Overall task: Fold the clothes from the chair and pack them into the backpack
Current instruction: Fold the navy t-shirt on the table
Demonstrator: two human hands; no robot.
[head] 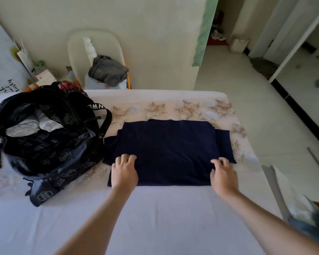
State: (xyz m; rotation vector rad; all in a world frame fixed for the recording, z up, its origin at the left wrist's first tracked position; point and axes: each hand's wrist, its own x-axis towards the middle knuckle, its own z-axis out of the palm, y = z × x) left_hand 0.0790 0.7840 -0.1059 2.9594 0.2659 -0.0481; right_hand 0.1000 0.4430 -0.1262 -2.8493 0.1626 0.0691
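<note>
Both hands press flat on a navy garment (166,151) spread across the bed (155,208): left hand (124,173), right hand (223,176). An open black backpack (48,144) sits beside it, grey clothes (108,70) on the chair (75,50) behind.

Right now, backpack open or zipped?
Open: the backpack main compartment gapes on the bed, with pale folded clothes visible inside.

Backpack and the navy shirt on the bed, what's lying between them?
In the head view, only the backpack's own strap and bare bedsheet lie between it and the navy shirt.
</note>
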